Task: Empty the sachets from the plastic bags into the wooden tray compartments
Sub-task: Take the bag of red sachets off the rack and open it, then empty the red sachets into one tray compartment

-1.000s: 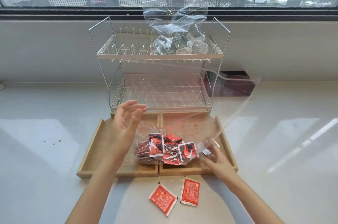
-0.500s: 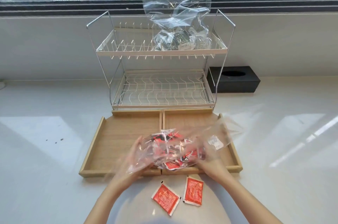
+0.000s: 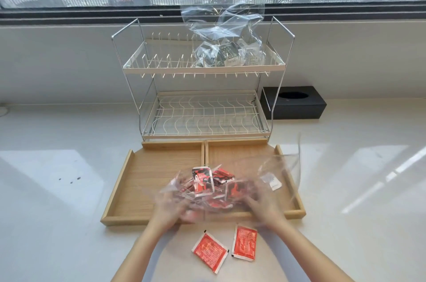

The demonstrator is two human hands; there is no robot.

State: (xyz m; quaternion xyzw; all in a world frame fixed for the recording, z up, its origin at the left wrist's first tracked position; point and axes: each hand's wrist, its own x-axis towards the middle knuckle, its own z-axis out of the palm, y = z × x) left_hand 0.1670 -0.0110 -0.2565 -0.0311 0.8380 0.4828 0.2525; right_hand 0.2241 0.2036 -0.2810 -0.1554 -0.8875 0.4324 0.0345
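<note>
While two flat red foil sachets [image 3: 209, 251] lie loose on the pale surface [image 3: 57, 224] nearest the person, the left hand [image 3: 171, 209] and right hand [image 3: 261, 209], both blurred, grip a clear plastic bag [image 3: 265, 175] of red sachets over the two-compartment wooden tray [image 3: 129, 194]; farther back, another clear bag [image 3: 227, 37] rests on a white wire rack [image 3: 202, 115]

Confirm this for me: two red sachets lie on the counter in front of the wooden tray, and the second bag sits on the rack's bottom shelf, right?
Not quite. The head view shows the second bag on the rack's top shelf; the bottom shelf holds nothing. The rest stands.
</note>
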